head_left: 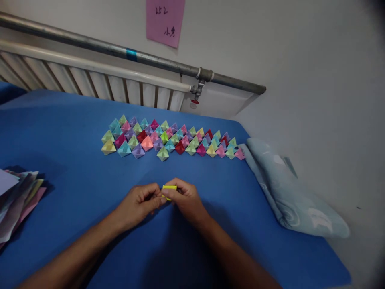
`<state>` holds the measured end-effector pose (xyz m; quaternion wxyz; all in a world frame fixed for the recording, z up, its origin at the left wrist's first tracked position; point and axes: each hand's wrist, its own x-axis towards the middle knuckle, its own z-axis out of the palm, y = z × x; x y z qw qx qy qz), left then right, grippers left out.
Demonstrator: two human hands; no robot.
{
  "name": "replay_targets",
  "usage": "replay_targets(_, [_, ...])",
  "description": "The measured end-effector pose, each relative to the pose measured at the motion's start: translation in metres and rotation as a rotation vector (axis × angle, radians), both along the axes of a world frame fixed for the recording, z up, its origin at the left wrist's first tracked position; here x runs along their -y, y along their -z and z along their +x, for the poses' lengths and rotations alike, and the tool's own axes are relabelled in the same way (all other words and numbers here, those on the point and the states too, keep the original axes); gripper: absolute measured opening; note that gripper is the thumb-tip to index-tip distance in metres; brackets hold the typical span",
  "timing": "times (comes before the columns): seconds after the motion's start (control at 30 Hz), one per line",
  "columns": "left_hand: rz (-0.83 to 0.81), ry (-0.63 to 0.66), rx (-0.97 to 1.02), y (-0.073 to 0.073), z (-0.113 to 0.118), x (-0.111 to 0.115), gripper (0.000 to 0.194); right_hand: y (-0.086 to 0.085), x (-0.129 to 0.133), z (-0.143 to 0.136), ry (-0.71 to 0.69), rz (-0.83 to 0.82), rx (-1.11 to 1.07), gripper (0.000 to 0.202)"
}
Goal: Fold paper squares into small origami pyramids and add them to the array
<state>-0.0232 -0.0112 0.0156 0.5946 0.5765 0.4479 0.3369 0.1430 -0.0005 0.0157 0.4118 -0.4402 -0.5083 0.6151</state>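
A small folded piece of yellow paper (170,187) is held between my two hands above the blue surface. My left hand (144,200) pinches its left end, thumb and fingers pressed together. From the right, my right hand (185,197) grips it with the thumb across the front and fingers behind. Part of the paper is hidden under the fingers. Beyond my hands, rows of small folded paper shapes (163,153) in many colours stand close together.
A stack of coloured paper sheets (22,200) lies at the left on the blue surface (90,172). A folded light-blue patterned cloth (288,196) rests along the right edge. Behind are a white radiator (99,84), a metal pipe (168,65) and a pink note (165,22) on the wall.
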Motion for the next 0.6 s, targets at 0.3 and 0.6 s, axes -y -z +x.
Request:
replay_targets(0.3, [0.203,-0.020,-0.132,-0.0018,0.0006,-0.0007,0.032,0.0027,0.0022,0.0060,0.009,0.331,0.147,0.014])
replay_targets(0.6, [0.524,-0.033,-0.288,0.0032,-0.0042,0.0005,0.023,-0.0022,0.0056,0.0100,-0.022,0.573,0.188,0.007])
